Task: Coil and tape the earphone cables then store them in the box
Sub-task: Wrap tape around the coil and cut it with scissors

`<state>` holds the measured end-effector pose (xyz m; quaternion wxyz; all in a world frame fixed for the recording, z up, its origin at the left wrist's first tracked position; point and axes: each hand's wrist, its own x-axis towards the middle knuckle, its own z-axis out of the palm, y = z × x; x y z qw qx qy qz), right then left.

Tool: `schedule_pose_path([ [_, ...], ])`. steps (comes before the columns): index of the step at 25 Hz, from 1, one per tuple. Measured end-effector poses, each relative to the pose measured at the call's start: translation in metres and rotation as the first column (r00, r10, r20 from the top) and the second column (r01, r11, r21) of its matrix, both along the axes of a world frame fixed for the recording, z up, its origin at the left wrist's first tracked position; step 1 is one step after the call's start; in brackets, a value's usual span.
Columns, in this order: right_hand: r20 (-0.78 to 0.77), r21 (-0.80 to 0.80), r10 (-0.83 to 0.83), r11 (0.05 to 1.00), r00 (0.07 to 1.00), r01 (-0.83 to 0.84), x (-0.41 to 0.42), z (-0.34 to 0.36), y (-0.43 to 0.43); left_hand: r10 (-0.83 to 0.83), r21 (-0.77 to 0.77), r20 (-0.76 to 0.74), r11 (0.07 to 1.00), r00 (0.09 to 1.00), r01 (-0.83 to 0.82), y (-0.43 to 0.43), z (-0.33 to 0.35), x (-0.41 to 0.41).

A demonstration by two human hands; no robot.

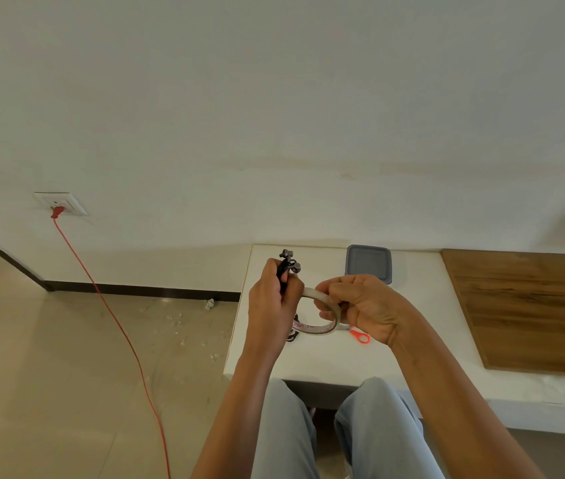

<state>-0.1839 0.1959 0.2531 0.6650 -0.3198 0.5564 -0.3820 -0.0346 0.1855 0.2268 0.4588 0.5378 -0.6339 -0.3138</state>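
My left hand point(272, 299) grips a coiled black earphone cable point(288, 266), whose two earbuds stick out above my fingers. My right hand point(360, 307) holds a roll of clear tape point(319, 328) by its ring, just right of my left hand. Both hands hover above the white table point(412, 305). The grey box point(368, 262) stands with its lid on at the table's far edge, beyond my right hand. Another dark cable piece point(292, 337) peeks out on the table under the tape roll.
Orange-handled scissors point(360, 337) lie on the table beneath my right hand. A wooden board point(530, 305) covers the table's right part. A red cord point(115, 323) runs from a wall socket point(60, 202) across the tiled floor at left. My knees are below the table edge.
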Motion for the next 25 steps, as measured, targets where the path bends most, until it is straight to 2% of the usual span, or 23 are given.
schedule_pose_path([
  [14,0.028,0.005,-0.018,1.000,0.999,0.018,-0.001,0.008,0.006,-0.005,-0.015,-0.024,1.000,1.000,0.004,0.005,0.009,0.001],
  [18,-0.007,-0.022,-0.014,1.000,1.000,0.014,0.000,0.010,0.005,0.000,-0.025,-0.012,1.000,1.000,0.000,0.006,0.012,0.000],
  [25,0.034,-0.038,-0.007,0.999,0.999,0.008,0.000,0.010,0.007,0.009,-0.019,-0.015,1.000,1.000,-0.009,0.008,0.013,0.002],
])
